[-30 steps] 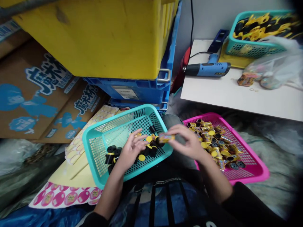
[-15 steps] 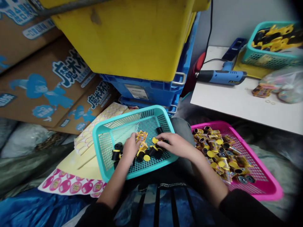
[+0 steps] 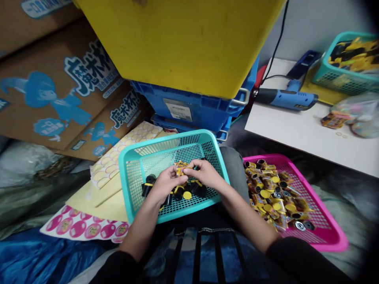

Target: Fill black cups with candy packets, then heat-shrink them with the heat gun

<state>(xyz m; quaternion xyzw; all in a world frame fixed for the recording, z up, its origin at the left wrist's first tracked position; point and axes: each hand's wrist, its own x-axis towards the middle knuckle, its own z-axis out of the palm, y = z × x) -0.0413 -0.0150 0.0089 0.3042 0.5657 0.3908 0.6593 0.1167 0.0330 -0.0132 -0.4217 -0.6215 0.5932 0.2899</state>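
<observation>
Over a turquoise basket [image 3: 126, 185], my left hand [image 3: 167, 182] and my right hand [image 3: 205, 173] meet, fingers pinched together. Between their fingertips is a small yellow-orange printed wrapper [image 3: 179, 171], partly covered by the fingers. Whether a cylinder is inside it cannot be seen. Below and around my hands lie several black cylinders with yellow parts [image 3: 178, 193] and a round yellow cap [image 3: 187, 195]. More yellow-orange printed pieces show just behind my fingers.
A pink basket [image 3: 331, 225] of wrapped cylinders sits on the right. A white table [image 3: 272, 122] bears a blue heat gun [image 3: 291, 98] and another turquoise basket [image 3: 340, 81]. Blue crates [image 3: 204, 114], a yellow bin [image 3: 189, 47] and printed cartons [image 3: 68, 79] stand ahead; sticker sheets [image 3: 89, 228] lie left.
My right hand has moved left from the yellow caps to meet my left hand at the printed wrapper. The camera view has shifted slightly.
</observation>
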